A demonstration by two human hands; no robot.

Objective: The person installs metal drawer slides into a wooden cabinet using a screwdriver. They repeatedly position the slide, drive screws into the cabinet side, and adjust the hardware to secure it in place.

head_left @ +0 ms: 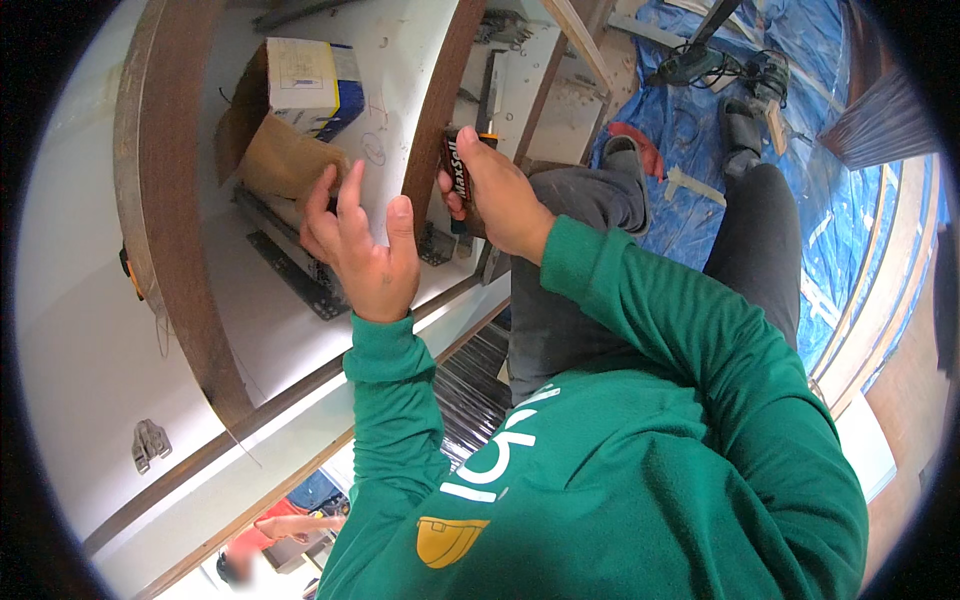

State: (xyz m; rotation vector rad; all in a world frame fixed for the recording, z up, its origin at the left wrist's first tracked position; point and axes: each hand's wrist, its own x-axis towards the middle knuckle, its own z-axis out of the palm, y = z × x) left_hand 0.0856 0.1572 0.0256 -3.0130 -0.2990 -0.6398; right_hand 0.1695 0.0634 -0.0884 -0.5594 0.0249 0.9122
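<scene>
My left hand [365, 245] reaches over a white cabinet compartment, fingers spread, with nothing visible in it. Just beyond its fingertips stands an opened carton [315, 90] in white, blue and yellow, its brown flap [285, 155] folded out toward the hand. Black perforated metal rails [295, 275] lie beside and partly behind the hand. My right hand [495, 195] is closed round a small black object with bright lettering and an orange edge [459, 165]. It is held beside the dark brown divider edge [430, 120]; my fingers cover much of it, so its kind is unclear.
A metal hinge [150, 447] sits on the white panel at lower left. Loose hardware [503, 28] lies in the far compartment. Blue sheeting [690, 130] covers the floor, with a corded tool [690, 65] on it. Another person's arm [300, 525] shows at lower left.
</scene>
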